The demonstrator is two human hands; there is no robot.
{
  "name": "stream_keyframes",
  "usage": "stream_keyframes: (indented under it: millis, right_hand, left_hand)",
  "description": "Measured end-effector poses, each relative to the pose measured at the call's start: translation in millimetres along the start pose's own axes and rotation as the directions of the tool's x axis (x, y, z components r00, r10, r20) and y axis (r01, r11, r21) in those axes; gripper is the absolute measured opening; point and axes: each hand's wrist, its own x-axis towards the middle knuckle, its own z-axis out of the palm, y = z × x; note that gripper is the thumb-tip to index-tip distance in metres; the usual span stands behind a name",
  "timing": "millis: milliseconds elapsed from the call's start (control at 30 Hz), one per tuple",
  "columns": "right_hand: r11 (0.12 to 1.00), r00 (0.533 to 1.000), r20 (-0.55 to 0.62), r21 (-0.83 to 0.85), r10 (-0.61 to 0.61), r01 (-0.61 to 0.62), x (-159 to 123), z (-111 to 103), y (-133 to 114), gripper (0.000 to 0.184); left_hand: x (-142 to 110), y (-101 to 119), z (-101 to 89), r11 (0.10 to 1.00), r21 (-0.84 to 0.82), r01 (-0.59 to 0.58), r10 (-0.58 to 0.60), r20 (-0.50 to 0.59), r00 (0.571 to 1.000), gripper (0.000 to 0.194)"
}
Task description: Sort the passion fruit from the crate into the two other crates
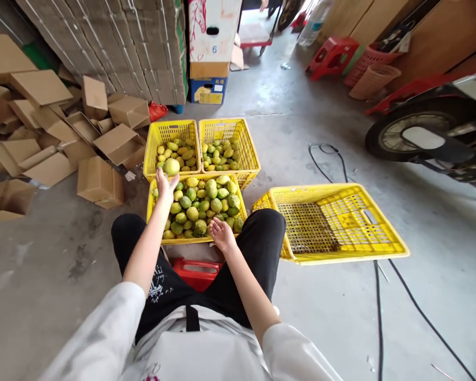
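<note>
Between my knees stands a yellow plastic crate [244,209] full of green and yellow lemons [192,213]. My left hand [165,186] is above its far left part, fingers spread, holding nothing. Just beyond those fingertips is a pale yellow-green lemon [171,166], looking larger than the others; I cannot tell whether it is in the air or lies on the pile. Palm up, my right hand [222,236] is at the near right of the full crate, its fingers apart and nothing visible in it. Two more yellow crates, the left one [146,151] and the right one [252,148], hold smaller heaps behind.
An empty yellow crate [349,225] rests tilted by my right knee. Cardboard boxes [99,182] lie piled at left. Under me is a red stool [197,272]. A black cable [380,317] crosses the floor; a motorcycle [412,132] stands at right.
</note>
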Motion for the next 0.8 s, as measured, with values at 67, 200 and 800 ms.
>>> stream_keyframes:
  millis: [67,200,800]
  right_hand:
    - [0.999,0.997,-0.073,-0.044,0.001,-0.004,4,-3,4,0.015]
    - [0.995,0.995,-0.097,-0.092,0.035,-0.044,12,-5,19,0.015]
    - [0.87,0.992,-0.096,-0.493,-0.086,0.027,7,-5,30,0.006]
  left_hand:
    - [10,25,11.3,0.988,-0.021,-0.154,0.155,0.121,0.98,0.027]
    - [-12,-1,-34.5,0.885,0.367,-0.286,0.172,0.313,0.934,0.018]
    - [-89,-158,-132.8,-0.311,0.747,-0.588,-0.546,0.366,0.754,0.032]
